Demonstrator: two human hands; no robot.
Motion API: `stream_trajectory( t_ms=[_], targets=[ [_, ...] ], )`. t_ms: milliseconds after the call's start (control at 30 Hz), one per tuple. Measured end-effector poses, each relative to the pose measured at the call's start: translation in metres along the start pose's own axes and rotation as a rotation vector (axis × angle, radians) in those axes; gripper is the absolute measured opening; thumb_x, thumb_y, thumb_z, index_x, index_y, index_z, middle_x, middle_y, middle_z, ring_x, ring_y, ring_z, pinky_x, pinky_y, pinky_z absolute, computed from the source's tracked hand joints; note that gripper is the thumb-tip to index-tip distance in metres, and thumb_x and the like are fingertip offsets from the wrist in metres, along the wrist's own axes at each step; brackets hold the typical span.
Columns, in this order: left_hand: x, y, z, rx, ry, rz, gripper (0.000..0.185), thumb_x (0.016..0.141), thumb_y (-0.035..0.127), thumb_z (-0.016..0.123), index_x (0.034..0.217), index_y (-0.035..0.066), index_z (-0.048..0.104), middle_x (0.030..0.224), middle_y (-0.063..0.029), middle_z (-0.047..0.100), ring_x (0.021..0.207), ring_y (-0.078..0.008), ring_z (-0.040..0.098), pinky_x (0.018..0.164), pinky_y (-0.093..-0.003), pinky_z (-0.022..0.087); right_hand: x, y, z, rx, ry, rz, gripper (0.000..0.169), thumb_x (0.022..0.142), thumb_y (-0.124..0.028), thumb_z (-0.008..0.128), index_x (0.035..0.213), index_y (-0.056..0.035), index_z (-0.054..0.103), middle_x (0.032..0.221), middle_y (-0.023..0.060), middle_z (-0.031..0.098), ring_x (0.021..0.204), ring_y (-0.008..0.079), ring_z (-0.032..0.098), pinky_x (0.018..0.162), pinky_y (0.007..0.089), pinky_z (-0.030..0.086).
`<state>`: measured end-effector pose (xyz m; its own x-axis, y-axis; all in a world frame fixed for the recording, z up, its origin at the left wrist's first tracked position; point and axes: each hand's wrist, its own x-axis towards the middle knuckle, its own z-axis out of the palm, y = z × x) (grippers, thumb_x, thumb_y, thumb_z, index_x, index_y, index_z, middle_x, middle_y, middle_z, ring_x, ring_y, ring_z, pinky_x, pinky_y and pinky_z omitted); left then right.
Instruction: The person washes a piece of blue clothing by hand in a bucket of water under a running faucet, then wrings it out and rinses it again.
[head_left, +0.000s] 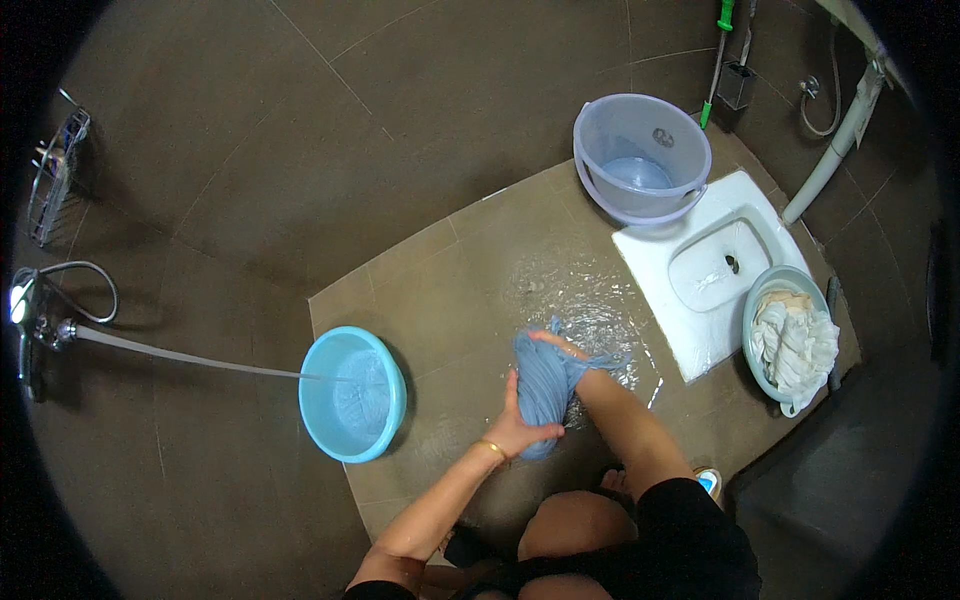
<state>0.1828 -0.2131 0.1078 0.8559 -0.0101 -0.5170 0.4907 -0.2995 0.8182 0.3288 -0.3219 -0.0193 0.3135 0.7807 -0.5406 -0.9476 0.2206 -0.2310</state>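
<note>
A wet, bunched blue cloth (541, 390) is held between my two hands above the tiled floor. My left hand (519, 424) grips its lower left side, thumb across the near end; a gold-coloured bangle circles that wrist. At the far end, my right hand (564, 346) is partly hidden by the folds, with loose strands of the cloth hanging over the wrist. Water glistens and ripples on the floor beyond and beneath the cloth. To the left, a light-blue plastic basin (307, 409) takes a stream of water (195, 358) from a wall tap (56, 330).
A pale lilac bucket (600, 202) with some water stands by a white squat toilet pan (694, 352). Beside the pan, a pale green tub (752, 360) holds white cloths (795, 341). A grey-white pipe (832, 161) and a green-handled rod (716, 71) stand at the far right wall.
</note>
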Motion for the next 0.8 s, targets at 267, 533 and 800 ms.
stream_trajectory(
  t_ms=[267, 533, 800],
  targets=[
    [-0.027, -0.109, -0.025, -1.121, -0.339, -0.580, 0.061, 0.087, 0.042, 0.054, 0.133, 0.005, 0.039, 0.132, -0.0121, 0.047, 0.122, -0.0263, 0.044, 0.105, -0.0439, 0.032, 0.005, 0.089, -0.067, 0.444, -0.005, 0.151, 0.056, 0.092, -0.042, 0.042, 0.122, 0.0050, 0.047, 0.128, 0.0194, 0.049, 0.117, 0.0342, 0.046, 0.103, 0.0439, 0.033],
    [-0.024, -0.047, 0.003, -1.915, -0.399, -0.160, 0.057, 0.087, 0.049, 0.046, 0.127, 0.008, 0.047, 0.130, -0.0108, 0.049, 0.119, -0.0261, 0.046, 0.102, -0.0432, 0.035, -0.107, 0.147, -0.077, 0.416, -0.168, -0.101, 0.054, 0.091, -0.037, 0.041, 0.126, 0.0036, 0.034, 0.134, 0.0298, 0.034, 0.128, 0.0410, 0.029, 0.107, 0.0563, 0.020],
    [-0.049, -0.012, -0.008, -1.003, -0.384, -0.296, 0.079, 0.082, 0.027, 0.065, 0.142, 0.012, 0.016, 0.138, -0.0129, 0.037, 0.123, -0.0256, 0.041, 0.102, -0.0436, 0.034, -0.048, 0.076, 0.001, 0.459, -0.637, -0.156, 0.106, 0.063, -0.080, 0.047, 0.142, -0.0156, 0.019, 0.142, 0.0259, 0.023, 0.132, 0.0389, 0.025, 0.105, 0.0588, 0.020]
  ],
)
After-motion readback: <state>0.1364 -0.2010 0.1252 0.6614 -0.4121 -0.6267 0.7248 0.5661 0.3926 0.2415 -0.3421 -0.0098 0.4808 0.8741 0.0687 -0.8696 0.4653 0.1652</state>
